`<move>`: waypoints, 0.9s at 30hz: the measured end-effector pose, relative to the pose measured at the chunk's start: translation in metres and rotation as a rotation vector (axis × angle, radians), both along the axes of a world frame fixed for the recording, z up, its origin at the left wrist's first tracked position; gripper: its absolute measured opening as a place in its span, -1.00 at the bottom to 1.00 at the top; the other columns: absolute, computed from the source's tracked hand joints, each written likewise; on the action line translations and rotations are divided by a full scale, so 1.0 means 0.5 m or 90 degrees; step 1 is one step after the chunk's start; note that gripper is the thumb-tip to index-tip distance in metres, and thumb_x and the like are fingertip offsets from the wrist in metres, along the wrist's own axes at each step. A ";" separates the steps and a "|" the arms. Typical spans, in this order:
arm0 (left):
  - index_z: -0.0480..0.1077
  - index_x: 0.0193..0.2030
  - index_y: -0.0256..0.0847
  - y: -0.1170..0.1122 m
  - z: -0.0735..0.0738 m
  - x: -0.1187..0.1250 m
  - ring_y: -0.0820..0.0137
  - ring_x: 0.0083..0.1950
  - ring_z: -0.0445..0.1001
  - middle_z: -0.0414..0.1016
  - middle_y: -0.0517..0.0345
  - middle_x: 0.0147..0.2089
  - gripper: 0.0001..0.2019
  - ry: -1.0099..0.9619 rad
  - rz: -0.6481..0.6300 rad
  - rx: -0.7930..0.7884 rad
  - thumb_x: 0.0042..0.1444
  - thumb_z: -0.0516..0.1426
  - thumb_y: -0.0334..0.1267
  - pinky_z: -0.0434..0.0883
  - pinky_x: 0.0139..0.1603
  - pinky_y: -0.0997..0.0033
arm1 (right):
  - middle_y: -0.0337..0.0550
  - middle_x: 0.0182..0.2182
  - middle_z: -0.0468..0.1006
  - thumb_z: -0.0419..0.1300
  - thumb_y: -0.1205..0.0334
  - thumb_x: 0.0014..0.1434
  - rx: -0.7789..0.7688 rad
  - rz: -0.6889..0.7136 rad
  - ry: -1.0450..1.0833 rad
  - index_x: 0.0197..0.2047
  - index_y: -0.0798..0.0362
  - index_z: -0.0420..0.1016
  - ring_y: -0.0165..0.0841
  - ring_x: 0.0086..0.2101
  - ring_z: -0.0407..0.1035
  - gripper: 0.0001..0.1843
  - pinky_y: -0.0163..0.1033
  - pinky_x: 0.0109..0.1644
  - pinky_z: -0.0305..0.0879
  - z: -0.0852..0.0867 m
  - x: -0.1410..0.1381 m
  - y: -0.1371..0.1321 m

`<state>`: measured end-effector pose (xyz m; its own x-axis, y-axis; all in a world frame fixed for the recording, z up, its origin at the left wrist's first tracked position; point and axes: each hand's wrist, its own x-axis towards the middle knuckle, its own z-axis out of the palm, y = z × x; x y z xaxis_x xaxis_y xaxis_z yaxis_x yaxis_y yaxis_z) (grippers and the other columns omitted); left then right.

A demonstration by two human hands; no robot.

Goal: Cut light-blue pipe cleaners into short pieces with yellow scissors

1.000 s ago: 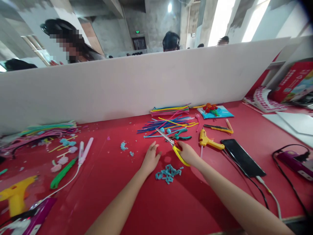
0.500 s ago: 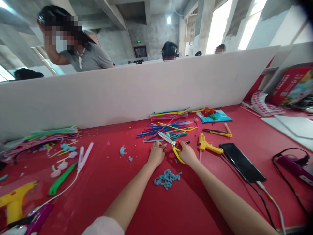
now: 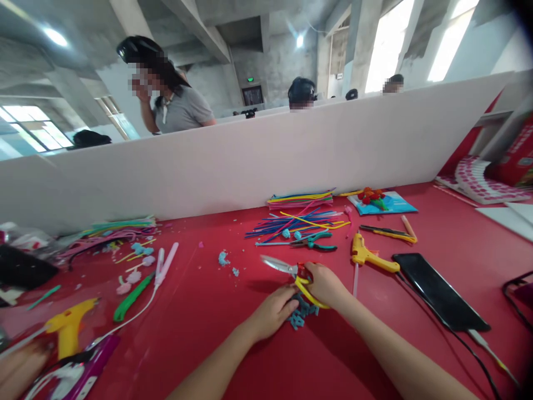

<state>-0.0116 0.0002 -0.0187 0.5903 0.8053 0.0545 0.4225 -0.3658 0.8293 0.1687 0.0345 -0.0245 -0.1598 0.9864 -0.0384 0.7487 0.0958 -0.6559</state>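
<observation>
Nearest the wearer, both forearms reach out over the red bench. The left hand lies palm down with its fingertips on a small heap of blue cut pieces. Whether its grip pinches one cannot be told. The right hand has its grip clamped on the yellow handles of the scissors. The blades look nearly together and point left, just behind the heap and touching neither it nor the left fingers.

Assessment: cutting here would go best with the left fingertips kept well back from the blades, the strand fed square and close to the pivot, and the offcuts kept in one heap.

Further out lie green pliers, a yellow glue gun and a dark phone to the right. Beyond them is a loose spread of coloured pipe cleaners against the white partition. A person stands behind it.
</observation>
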 end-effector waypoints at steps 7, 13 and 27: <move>0.42 -0.34 -0.20 0.043 0.026 -0.001 0.29 -0.16 0.38 0.47 0.11 -0.28 -0.85 -0.229 0.246 -0.129 -0.02 0.08 -0.23 0.25 -0.02 0.24 | -0.15 -0.46 0.44 0.15 0.19 -0.08 -0.038 0.002 0.151 -0.36 0.09 0.30 -0.39 -0.45 0.31 -0.81 -0.37 -0.46 0.03 0.032 -0.013 -0.014; 0.30 -0.32 -0.25 0.016 0.034 0.058 0.44 -0.41 0.42 0.43 0.13 -0.40 -0.84 -0.388 0.222 -0.256 -0.03 0.12 -0.22 0.37 -0.30 0.41 | -0.36 -0.73 0.23 -0.13 -0.15 0.07 -0.212 0.047 0.340 -0.48 0.07 0.22 -0.52 -0.75 0.13 -0.56 -0.40 -0.68 0.01 0.050 0.002 -0.034; 0.29 -0.42 -0.23 0.005 0.018 0.040 0.50 -0.49 0.42 0.43 0.26 -0.52 -0.88 -0.449 0.257 -0.321 -0.08 0.18 -0.32 0.38 -0.39 0.48 | -0.37 -0.72 0.26 -0.06 -0.18 0.05 -0.315 0.083 0.520 -0.49 0.10 0.29 -0.57 -0.78 0.11 -0.52 -0.45 -0.75 -0.06 0.026 -0.023 -0.062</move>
<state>0.0084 0.0028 -0.0095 0.2267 0.9669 -0.1168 -0.2183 0.1674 0.9614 0.1574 0.0035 -0.0114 -0.4290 0.8611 -0.2730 0.0459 -0.2810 -0.9586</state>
